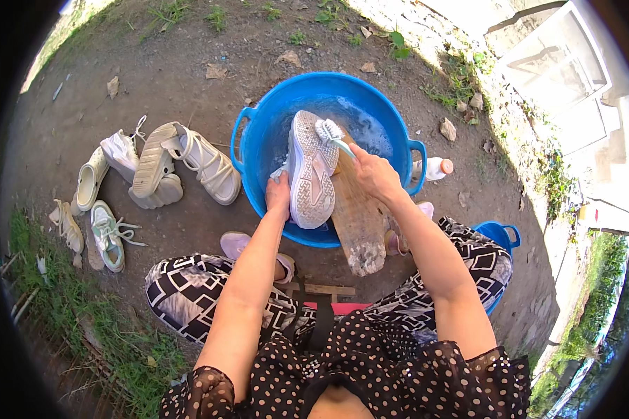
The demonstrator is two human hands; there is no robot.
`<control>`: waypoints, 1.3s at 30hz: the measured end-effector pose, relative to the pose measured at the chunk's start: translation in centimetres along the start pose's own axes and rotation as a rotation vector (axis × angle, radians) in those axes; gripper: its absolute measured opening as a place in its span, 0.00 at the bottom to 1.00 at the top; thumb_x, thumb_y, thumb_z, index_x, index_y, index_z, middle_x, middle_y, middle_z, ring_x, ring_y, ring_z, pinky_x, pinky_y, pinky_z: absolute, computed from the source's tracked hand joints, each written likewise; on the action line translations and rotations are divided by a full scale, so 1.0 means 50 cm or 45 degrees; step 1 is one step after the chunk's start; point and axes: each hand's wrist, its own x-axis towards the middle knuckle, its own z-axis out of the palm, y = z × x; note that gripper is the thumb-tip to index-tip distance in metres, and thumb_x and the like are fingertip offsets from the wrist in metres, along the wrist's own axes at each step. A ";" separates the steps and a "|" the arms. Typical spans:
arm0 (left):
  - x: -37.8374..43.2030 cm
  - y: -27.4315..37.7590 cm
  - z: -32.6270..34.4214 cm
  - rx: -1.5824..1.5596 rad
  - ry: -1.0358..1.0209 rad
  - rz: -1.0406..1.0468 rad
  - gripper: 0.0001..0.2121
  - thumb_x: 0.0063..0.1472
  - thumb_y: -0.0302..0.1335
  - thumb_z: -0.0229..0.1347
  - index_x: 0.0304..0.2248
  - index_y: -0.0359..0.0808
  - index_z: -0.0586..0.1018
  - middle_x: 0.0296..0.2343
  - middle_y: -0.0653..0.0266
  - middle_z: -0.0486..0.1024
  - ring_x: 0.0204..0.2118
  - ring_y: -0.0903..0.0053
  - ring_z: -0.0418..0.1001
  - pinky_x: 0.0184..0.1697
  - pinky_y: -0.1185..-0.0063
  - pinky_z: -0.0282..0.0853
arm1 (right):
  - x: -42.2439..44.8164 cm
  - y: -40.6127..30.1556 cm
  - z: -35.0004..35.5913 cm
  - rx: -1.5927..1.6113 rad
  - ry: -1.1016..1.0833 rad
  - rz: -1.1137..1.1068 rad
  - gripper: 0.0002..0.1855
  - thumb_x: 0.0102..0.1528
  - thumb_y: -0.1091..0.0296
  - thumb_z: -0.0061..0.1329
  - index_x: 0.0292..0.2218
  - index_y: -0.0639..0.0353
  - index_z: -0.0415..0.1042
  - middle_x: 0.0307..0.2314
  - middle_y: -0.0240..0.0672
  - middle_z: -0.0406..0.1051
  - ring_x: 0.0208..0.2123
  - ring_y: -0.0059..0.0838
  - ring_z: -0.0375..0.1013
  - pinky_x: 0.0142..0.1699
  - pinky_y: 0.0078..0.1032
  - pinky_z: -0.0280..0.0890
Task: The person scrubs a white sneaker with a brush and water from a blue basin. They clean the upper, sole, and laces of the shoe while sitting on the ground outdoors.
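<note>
My left hand [278, 195] grips the side of a white sneaker [313, 183], whose patterned sole faces up towards me. In my right hand [373, 170] is the handle of a scrub brush [329, 132]; its white bristles are at the upper part of the sole. Beneath them stands a blue plastic basin [322, 79] with two handles, holding sudsy water [364, 123]. A worn wooden board [361, 225] leans over the basin's near rim, to the right of the sneaker.
Several shoes lie on the dirt at left, among them a strappy shoe [209, 167], a cream clog [90, 180] and a laced sneaker [107, 235]. A white bottle with an orange cap [435, 168] lies right of the basin. A smaller blue tub [495, 230] is beside my right knee.
</note>
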 end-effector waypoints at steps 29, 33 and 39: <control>-0.010 0.006 0.008 0.188 0.110 -0.014 0.21 0.55 0.38 0.51 0.44 0.32 0.72 0.39 0.48 0.73 0.42 0.59 0.71 0.45 0.72 0.64 | 0.194 -0.059 -0.017 -0.185 -0.201 -0.131 0.19 0.57 0.60 0.33 0.49 0.51 0.63 0.38 0.50 0.69 0.42 0.47 0.69 0.45 0.41 0.63; 0.001 0.008 0.002 0.267 0.076 0.025 0.22 0.55 0.39 0.51 0.44 0.32 0.72 0.39 0.48 0.73 0.42 0.59 0.71 0.45 0.72 0.64 | 0.071 0.058 0.035 0.051 -0.002 -0.142 0.23 0.57 0.59 0.35 0.53 0.51 0.57 0.34 0.54 0.70 0.37 0.54 0.69 0.42 0.45 0.62; 0.028 -0.032 0.007 0.250 0.115 -0.024 0.22 0.56 0.34 0.53 0.47 0.29 0.69 0.39 0.51 0.73 0.39 0.69 0.73 0.41 0.76 0.66 | -0.158 0.014 0.060 0.077 -0.112 0.118 0.24 0.58 0.62 0.37 0.56 0.46 0.54 0.26 0.55 0.70 0.31 0.56 0.70 0.37 0.42 0.62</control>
